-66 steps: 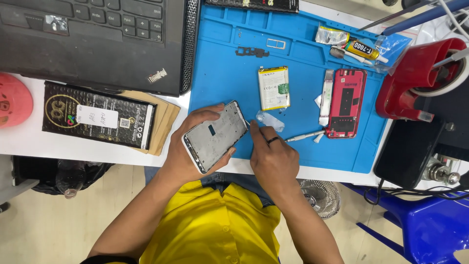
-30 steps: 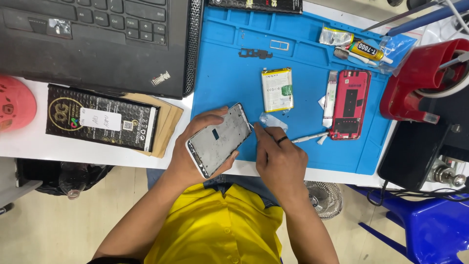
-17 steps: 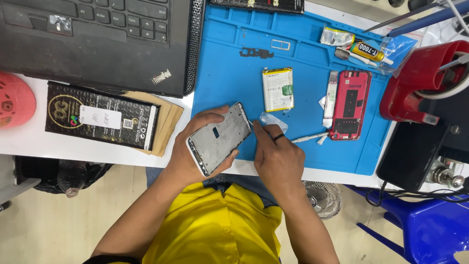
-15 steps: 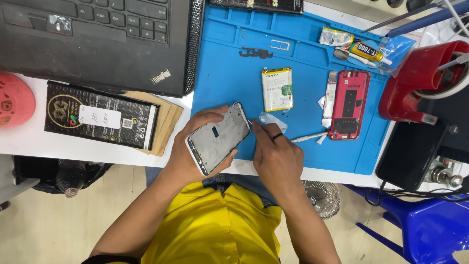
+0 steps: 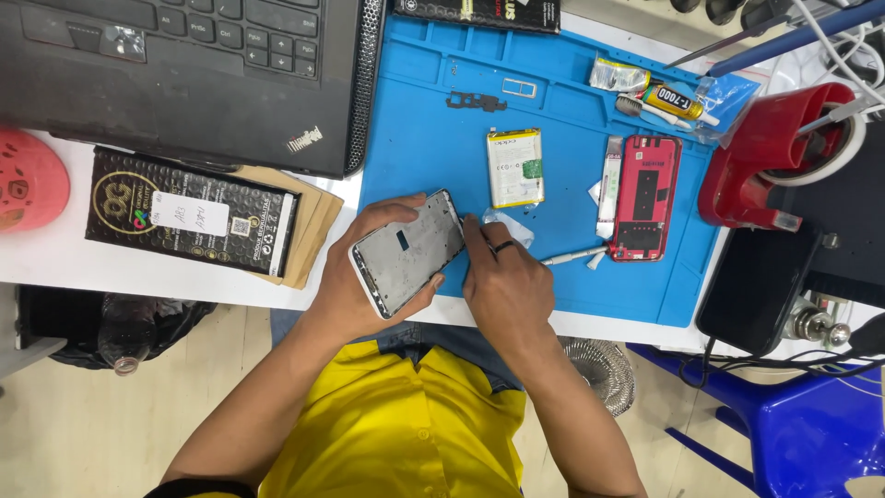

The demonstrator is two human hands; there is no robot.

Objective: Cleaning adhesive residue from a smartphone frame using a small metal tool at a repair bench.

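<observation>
A: What's the left hand [image 5: 364, 277] got?

B: A bare phone frame [image 5: 408, 251], tilted toward one o'clock, above the blue mat [image 5: 424, 148] at its near edge.

A: And the right hand [image 5: 505, 281]?

B: At the frame's three o'clock edge, fingertips touching it, perhaps pinching something small.

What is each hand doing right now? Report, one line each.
Left hand: closed around the phone frame, holding it tilted.
Right hand: fingers curled, fingertips at the frame's right edge; whether it holds anything cannot be told.
</observation>
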